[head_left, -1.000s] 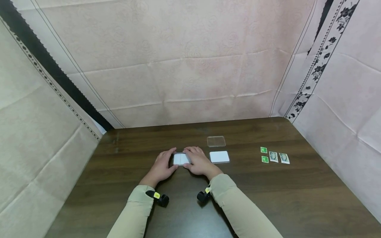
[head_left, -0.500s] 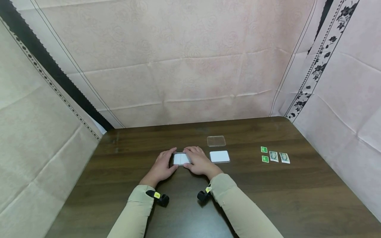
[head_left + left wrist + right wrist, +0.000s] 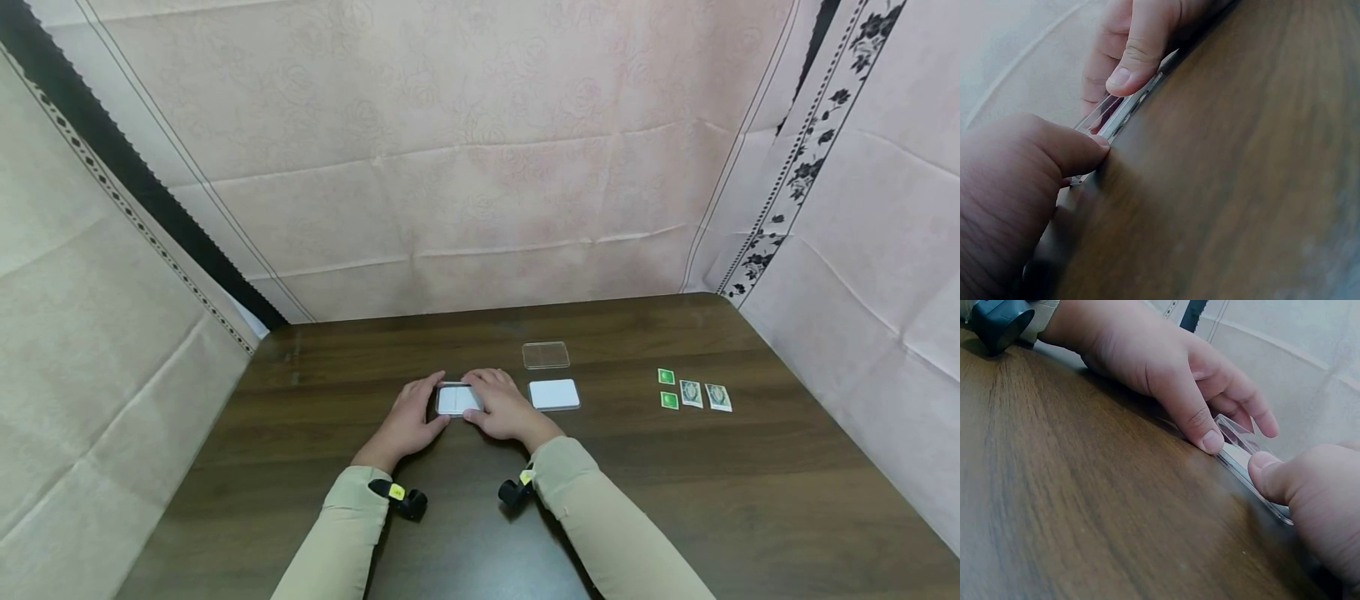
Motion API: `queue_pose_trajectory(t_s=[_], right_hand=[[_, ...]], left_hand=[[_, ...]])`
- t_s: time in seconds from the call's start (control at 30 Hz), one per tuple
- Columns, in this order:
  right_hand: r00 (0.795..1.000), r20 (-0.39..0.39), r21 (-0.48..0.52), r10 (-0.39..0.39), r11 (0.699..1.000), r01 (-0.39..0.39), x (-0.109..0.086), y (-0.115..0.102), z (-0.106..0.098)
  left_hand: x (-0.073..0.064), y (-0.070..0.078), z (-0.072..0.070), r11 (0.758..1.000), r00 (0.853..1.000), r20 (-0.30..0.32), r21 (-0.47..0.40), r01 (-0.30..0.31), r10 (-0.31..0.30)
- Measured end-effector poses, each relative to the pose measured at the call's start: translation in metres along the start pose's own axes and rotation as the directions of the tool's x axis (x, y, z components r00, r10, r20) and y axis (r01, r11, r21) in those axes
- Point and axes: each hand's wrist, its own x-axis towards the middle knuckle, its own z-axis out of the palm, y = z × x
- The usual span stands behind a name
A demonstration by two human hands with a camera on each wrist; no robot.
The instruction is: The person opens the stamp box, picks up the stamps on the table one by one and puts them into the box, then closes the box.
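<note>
Between both hands on the table lies a flat clear plastic case (image 3: 459, 401) with a white panel inside. My left hand (image 3: 406, 422) grips its left end, thumb at the near edge and fingers at the far side. My right hand (image 3: 504, 407) holds the right end, its thumb on the near edge. In the left wrist view the case (image 3: 1124, 117) appears edge-on, a thin clear sheet tilted up along its far side. The right wrist view shows the same clear sheet raised above the case (image 3: 1247, 467). The fingers partly hide both ends.
A second white-faced flat case (image 3: 553, 395) lies just right of my right hand, with a clear lid (image 3: 545, 356) behind it. Farther right on the brown table (image 3: 675, 483) are two green squares (image 3: 669, 401) and two printed stamps (image 3: 718, 397). Cloth (image 3: 465, 167) hangs behind.
</note>
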Motion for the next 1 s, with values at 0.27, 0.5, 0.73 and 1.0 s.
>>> queue_pose_trajectory(t_s=[0.27, 0.5, 0.73, 1.0], right_hand=[[1.0, -0.014, 0.034, -0.006, 0.999, 0.006, -0.001, -0.003, -0.005], [1.0, -0.002, 0.09, 0.028, 0.996, -0.028, 0.003, -0.003, -0.008], [0.998, -0.003, 0.107, 0.064, 0.992, -0.063, 0.008, 0.0, -0.015], [0.991, -0.016, 0.024, 0.13, 0.991, -0.129, 0.019, 0.007, -0.027]], left_hand=[[0.0, -0.001, -0.001, 1.0, 1.0, -0.024, -0.018, -0.001, 0.001], [0.0, -0.001, 0.0, 0.998, 0.999, -0.028, -0.05, 0.035, -0.037], [0.0, 0.0, 0.001, 0.995, 0.997, -0.032, -0.078, 0.063, -0.066], [0.001, -0.002, 0.002, 0.996, 0.998, -0.044, -0.076, 0.049, -0.052]])
